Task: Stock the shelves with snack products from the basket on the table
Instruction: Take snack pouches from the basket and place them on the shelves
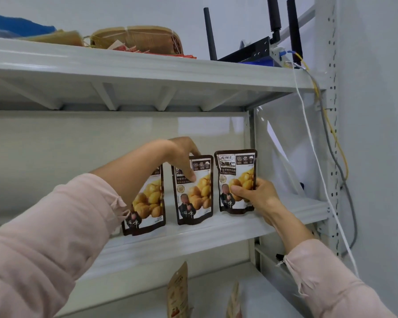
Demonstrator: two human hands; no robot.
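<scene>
Nearest, pink sleeves (44, 237) come in from 7 & 5 o'clock, soft knit w/ gathered cuffs. Down at 6 o'clock the lower shelf (251, 283) shows two tan pouches (178, 292) edge-on, print too blurred to read. One level up is the middle shelf (193, 237), smooth grey painted metal w/ a stepped front lip, and here's the action: three glossy chestnut packs upright in a row near the front edge. The right hand (257, 193), approx. 4 o'clock of centre, pinches the right pouch (236, 175) at its lower right edge, thumb on the front. The left hand (182, 154) curls over the top corner of the middle pouch (197, 198), thumb pressing its face. The left pouch (149, 203) stands free, partly hidden by the forearm. Reads as the place-and-straighten step. Next move, I'd say: release gently so these flat, flexible, brown-bordered packs don't tip, then fetch more; basket & table aren't in view. Farther up at 12 o'clock, the top shelf (147, 67) carries stacked woven bamboo trays (136, 37). At 1 o'clock sits a black router (251, 51) w/ stiff antennas. Thin cables (331, 138) trail down the perforated upright (331, 65) at 3 o'clock.
</scene>
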